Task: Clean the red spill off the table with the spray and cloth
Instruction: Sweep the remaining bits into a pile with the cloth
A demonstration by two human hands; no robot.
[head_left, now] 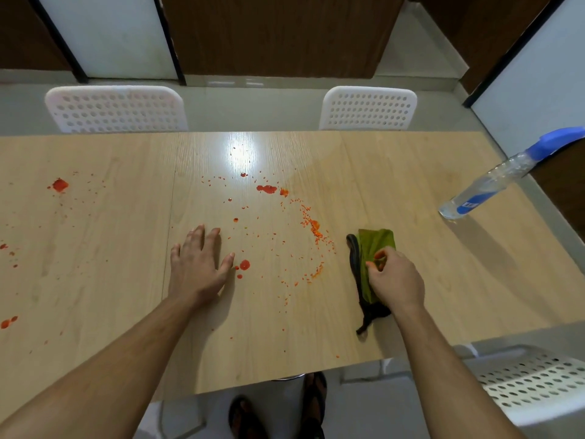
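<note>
Red spill [267, 189] lies scattered over the light wooden table [411, 185] in blobs, drops and a curved smear of specks near the middle, with more blobs at the left. My right hand [395, 280] grips a green and dark cloth [375, 245] lying on the table right of the smear; red stains show on my fingertips. My left hand [198, 264] rests flat on the table with fingers spread, just left of a red blob [244, 265]. A clear spray bottle [493, 182] with a blue nozzle stands at the table's far right.
Two white perforated chairs [117, 109] [368, 109] stand behind the far edge of the table. A third white chair [535, 381] is at the near right corner. My sandalled feet [278, 410] show below the near edge.
</note>
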